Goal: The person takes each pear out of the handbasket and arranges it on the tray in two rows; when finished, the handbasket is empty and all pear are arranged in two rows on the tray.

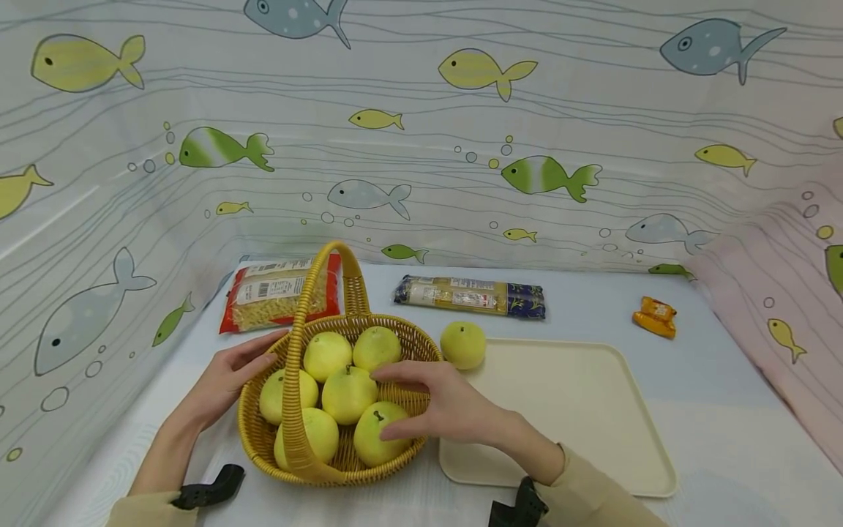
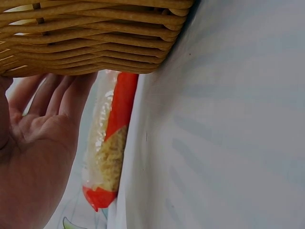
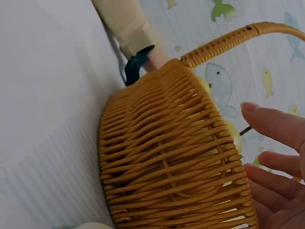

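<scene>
The table [image 1: 731, 424] is pale white and blue. A woven basket [image 1: 410, 339] stands on it, near the front. Just right of it lies a flat cream tray [image 1: 560, 410]. A round yellow-green fruit [image 1: 463, 345] sits at the tray's back left corner; you can't tell if it's on the tray or the table. Further back lie a red and clear bag [image 1: 276, 296], a long shiny pack [image 1: 461, 294] and, off to the right, a small orange packet [image 1: 655, 317].

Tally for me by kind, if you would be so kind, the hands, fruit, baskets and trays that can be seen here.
Basket: 1
Fruit: 7 visible (6 inside, 1 outside)
Tray: 1
Hands: 2 (left hand, right hand)
Total: 11
</scene>
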Demonstrator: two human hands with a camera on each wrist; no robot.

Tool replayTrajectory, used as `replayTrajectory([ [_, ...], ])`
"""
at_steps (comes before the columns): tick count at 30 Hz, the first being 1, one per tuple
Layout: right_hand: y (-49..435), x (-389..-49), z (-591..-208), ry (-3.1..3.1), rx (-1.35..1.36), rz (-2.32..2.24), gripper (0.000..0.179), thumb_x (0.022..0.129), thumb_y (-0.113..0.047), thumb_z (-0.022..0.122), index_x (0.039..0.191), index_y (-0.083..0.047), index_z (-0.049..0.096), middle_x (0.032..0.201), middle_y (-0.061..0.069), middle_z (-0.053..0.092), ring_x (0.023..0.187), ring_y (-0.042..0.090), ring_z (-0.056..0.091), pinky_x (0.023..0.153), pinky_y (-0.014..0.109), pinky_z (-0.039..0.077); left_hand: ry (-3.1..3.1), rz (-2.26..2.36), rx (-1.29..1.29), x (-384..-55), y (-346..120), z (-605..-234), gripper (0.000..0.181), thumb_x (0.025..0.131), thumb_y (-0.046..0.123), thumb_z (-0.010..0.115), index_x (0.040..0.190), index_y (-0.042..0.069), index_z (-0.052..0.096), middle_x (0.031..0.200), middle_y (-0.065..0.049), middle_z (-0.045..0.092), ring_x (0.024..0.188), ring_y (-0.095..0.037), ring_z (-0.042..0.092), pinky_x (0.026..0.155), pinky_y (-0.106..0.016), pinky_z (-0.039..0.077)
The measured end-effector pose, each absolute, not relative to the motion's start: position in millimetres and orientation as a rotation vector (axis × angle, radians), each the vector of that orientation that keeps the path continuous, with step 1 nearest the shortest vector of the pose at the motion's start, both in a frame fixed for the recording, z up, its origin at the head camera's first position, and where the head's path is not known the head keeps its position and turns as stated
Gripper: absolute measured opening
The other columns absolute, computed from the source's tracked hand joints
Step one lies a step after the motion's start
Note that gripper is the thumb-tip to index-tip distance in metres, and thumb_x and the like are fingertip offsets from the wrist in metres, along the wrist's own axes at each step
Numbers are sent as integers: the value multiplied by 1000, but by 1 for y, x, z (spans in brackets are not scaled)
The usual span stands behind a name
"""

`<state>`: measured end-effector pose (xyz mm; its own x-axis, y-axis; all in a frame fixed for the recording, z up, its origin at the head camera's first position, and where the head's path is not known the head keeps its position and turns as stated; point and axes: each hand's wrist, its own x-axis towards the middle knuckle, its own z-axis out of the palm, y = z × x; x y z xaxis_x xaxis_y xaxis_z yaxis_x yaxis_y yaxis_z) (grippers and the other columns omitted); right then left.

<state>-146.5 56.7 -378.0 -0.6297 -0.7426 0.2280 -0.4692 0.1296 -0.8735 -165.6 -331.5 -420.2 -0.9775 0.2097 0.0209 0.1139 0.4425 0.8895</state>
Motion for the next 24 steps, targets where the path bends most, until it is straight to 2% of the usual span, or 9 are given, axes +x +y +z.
replayTrajectory([
  [4, 54, -146, -381, 2180, -1162, -1444, 66, 81, -24, 85, 138, -7, 59, 139, 5, 61, 130, 12, 54, 110, 27, 42, 2590, 1591, 296, -165, -331, -421, 48, 107, 28, 50, 152, 13, 45, 139, 20, 55, 122, 14, 49, 94, -8, 43],
  [11, 53, -145, -383, 2375, -1222, -1242, 66, 78, -36, 87, 135, -13, 62, 135, -1, 64, 126, 11, 57, 107, 28, 44, 2571, 1612, 305, -166, -331, -422, 48, 107, 27, 50, 152, 13, 45, 139, 19, 55, 122, 12, 50, 94, -9, 44],
  [24, 50, -145, -383, 2469, -1359, -1030, 64, 77, -39, 87, 129, -11, 66, 127, 0, 68, 119, 11, 61, 103, 23, 46, 2558, 1625, 310, -164, -330, -421, 48, 106, 26, 50, 152, 10, 45, 135, 24, 55, 121, 14, 50, 94, -9, 44],
])
